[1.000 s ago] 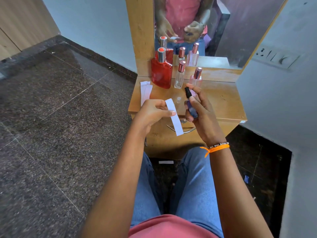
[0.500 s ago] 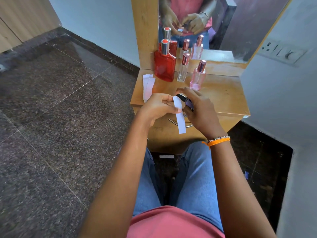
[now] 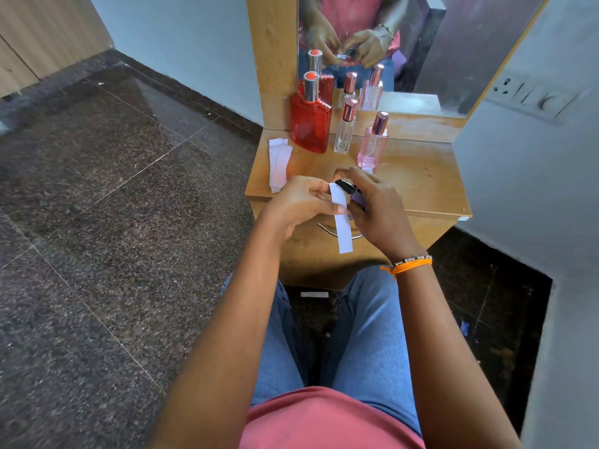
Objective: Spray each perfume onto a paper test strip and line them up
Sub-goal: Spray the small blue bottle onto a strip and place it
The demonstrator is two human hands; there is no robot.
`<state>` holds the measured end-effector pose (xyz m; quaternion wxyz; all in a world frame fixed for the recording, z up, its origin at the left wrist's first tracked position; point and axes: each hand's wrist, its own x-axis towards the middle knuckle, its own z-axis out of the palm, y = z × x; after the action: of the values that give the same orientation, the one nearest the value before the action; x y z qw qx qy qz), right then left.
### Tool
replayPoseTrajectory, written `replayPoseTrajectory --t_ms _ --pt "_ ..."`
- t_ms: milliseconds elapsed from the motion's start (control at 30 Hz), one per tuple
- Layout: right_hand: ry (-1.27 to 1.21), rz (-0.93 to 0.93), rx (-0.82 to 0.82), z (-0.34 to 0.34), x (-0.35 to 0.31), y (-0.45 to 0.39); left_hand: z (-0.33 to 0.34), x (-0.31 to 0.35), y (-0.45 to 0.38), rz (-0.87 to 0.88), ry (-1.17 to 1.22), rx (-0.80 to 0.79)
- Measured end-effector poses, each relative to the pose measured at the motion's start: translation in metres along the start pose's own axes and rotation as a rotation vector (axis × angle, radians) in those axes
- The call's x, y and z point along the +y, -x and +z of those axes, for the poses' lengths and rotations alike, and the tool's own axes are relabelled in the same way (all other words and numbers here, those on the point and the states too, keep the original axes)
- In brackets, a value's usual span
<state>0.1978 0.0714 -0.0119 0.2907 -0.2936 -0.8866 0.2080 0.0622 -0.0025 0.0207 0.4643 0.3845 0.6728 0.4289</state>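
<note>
While the left hand [image 3: 299, 202] pinches a white paper test strip [image 3: 341, 218] over the desk's [image 3: 421, 176] front edge, the right hand [image 3: 372, 205] grips a small dark-capped spray bottle [image 3: 350, 188]. Three bottles at the rear edge apparently remain; no sprayed line-up is discernible.

Both forearms reach up from the bottom of the frame and meet at its centre. The left hand [image 3: 301, 202] pinches a paper strip [image 3: 342, 222] between thumb and fingers. The right hand [image 3: 377, 209] curls around a small bottle [image 3: 351, 191], its wrist bent inward.
</note>
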Motion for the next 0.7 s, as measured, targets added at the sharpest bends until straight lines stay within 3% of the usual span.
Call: replayPoseTrajectory --t_ms 533,700 --pt "-0.039 0.018 0.012 0.0012 0.0073 0.0029 0.0006 -0.0041 -0.0039 -0.012 -0.028 0.003" --pt "-0.188 0.06 0.06 0.0032 0.0063 0.0011 0.002 -0.0052 -0.0051 -0.016 -0.034 0.01"
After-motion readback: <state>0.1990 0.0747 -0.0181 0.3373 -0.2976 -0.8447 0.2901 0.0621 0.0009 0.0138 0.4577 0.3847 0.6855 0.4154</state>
